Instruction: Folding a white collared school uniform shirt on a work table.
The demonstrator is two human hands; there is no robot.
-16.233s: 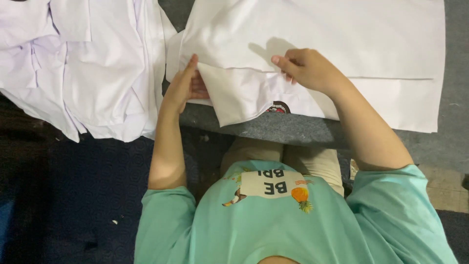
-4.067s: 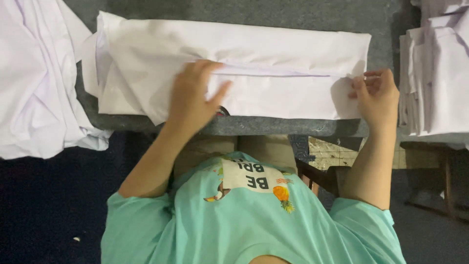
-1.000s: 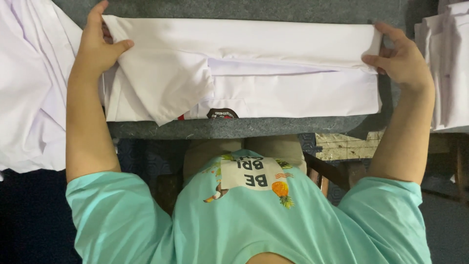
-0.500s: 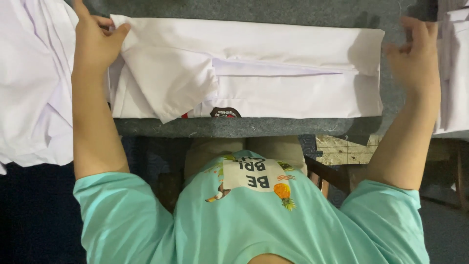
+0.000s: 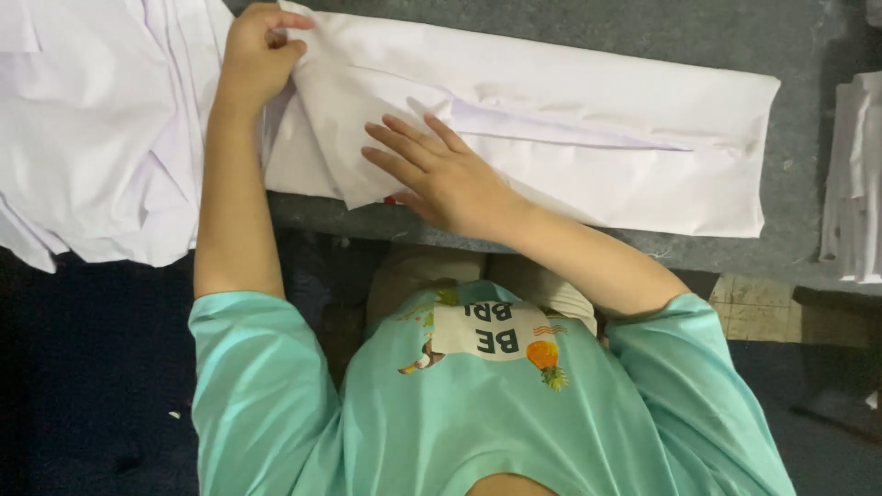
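Under the flat right hand [image 5: 441,179] lies the folded white garment [image 5: 597,138].

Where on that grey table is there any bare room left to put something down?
Bare grey table top shows between the long folded white cloth and the white stack at the right edge, and in a strip beyond the cloth. The left is crowded: the loose white pile lies there, with the left hand at the cloth's corner and the right hand flat on it.

Tabletop [image 5: 588,28]: grey, felt-like surface, running across the top.
Floor [image 5: 83,386]: dark, in shadow below the tabletop edge.
Patch at right [image 5: 790,308]: pale, tile-like floor.
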